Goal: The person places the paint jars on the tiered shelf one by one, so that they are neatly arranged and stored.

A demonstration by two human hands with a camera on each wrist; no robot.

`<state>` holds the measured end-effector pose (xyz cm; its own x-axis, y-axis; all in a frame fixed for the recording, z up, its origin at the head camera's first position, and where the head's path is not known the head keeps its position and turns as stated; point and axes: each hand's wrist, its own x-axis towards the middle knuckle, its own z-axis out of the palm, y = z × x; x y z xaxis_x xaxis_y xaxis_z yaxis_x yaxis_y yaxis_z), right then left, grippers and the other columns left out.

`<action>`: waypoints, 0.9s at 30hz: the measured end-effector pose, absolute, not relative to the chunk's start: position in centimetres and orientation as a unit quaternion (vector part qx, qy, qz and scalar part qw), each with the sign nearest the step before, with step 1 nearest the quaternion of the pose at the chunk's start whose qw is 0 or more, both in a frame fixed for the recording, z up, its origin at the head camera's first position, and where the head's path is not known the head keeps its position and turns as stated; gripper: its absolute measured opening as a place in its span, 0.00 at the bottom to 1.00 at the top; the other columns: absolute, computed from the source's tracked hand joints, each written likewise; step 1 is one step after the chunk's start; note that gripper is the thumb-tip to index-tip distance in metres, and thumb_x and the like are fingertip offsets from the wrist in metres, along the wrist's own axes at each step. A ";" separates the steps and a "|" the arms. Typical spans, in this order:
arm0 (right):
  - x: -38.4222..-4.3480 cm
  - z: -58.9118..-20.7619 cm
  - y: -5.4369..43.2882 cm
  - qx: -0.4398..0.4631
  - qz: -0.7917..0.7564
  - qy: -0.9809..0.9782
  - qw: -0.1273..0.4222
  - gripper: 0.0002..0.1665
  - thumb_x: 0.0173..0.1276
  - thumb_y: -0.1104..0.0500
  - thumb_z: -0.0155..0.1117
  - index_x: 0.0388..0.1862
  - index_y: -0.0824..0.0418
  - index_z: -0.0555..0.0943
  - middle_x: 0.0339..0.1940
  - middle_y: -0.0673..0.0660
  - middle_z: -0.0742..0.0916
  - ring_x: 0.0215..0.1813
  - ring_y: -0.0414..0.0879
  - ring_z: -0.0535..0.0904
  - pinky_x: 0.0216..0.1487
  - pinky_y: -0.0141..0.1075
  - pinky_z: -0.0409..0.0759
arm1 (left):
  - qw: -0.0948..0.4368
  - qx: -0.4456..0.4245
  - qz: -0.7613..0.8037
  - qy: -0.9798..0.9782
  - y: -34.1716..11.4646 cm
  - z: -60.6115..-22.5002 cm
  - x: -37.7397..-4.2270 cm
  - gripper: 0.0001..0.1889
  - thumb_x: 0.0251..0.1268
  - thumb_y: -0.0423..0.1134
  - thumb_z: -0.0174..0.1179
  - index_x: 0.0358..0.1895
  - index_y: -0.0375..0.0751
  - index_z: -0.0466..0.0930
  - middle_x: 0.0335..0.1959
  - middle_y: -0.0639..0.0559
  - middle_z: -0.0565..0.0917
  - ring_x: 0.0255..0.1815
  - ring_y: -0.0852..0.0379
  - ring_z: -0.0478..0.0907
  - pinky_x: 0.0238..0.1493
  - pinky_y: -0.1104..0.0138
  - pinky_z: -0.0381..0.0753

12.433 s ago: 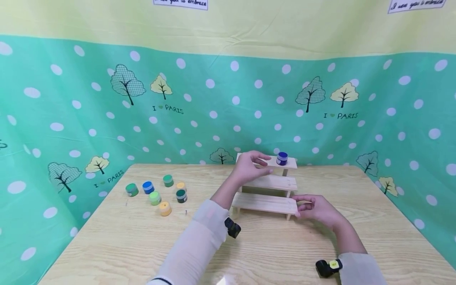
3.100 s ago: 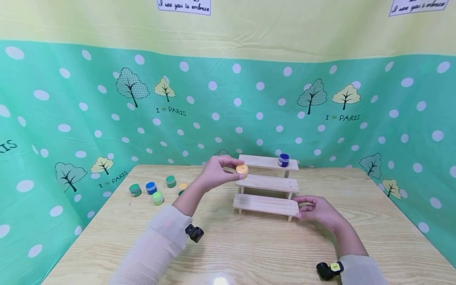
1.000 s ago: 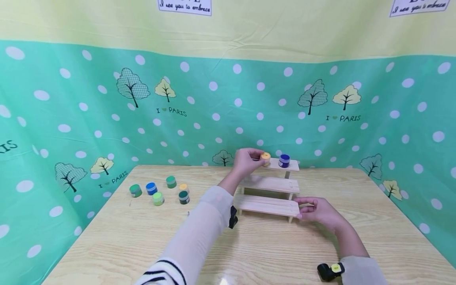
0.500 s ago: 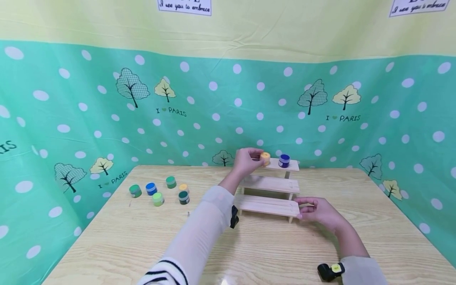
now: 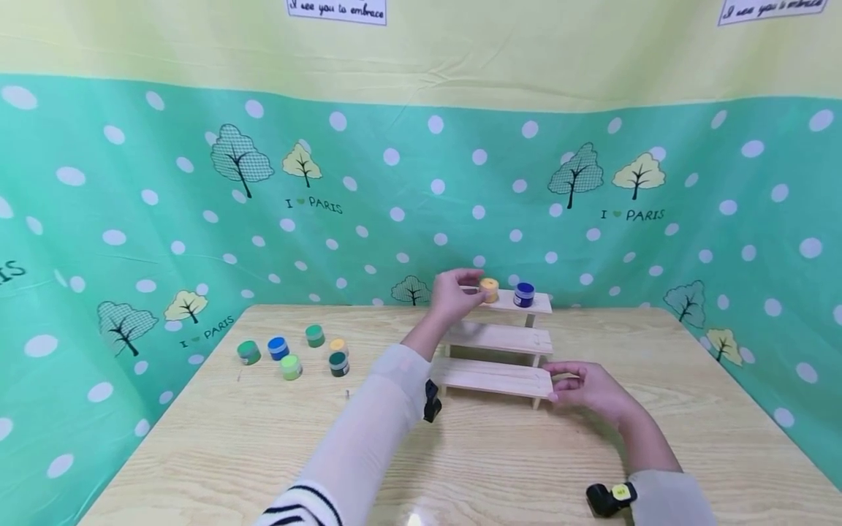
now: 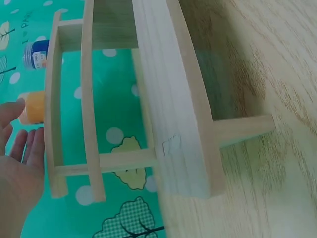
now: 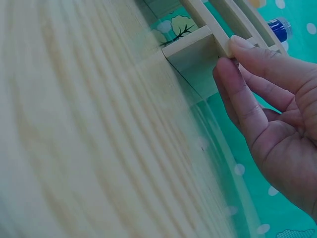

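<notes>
A three-tier wooden display stand [image 5: 493, 376] stands near the back of the table. On its top tier sit an orange paint jar [image 5: 489, 290] and, to the right, a dark blue paint jar [image 5: 524, 295]. My left hand [image 5: 454, 298] is at the orange jar, its thumb right at the jar's side and its fingers spread away from it. In the left wrist view those fingers [image 6: 35, 148] lie apart from the jar. My right hand [image 5: 592, 391] pinches the right end of the lowest tier between thumb and fingertips, as the right wrist view shows.
On the left of the table [image 5: 217, 453] stand several more small jars: green [image 5: 248, 353], blue [image 5: 278, 348], light green [image 5: 291, 367], another green [image 5: 314, 336], yellow-orange [image 5: 338, 348] and dark green [image 5: 338, 364]. A patterned curtain [image 5: 368, 161] hangs behind the table.
My left hand carried the orange jar from the table's left to the top tier, left of the dark blue jar; its fingers have just loosened from it. My right hand stays at the stand.
</notes>
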<state>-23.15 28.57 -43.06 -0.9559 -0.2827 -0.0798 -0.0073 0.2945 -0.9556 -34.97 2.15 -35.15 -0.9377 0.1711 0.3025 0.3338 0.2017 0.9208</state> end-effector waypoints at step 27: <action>-23.3 -43.2 28.7 -0.088 -0.580 0.802 0.111 0.40 0.56 0.65 0.75 0.66 0.75 0.69 0.49 0.64 0.84 0.45 0.48 0.82 0.44 0.36 0.84 | 0.089 -0.250 -0.623 -0.736 -2.9 -33.5 -31.4 0.19 0.53 0.32 0.73 0.50 0.36 0.83 0.47 0.47 0.85 0.49 0.49 0.81 0.52 0.58 0.82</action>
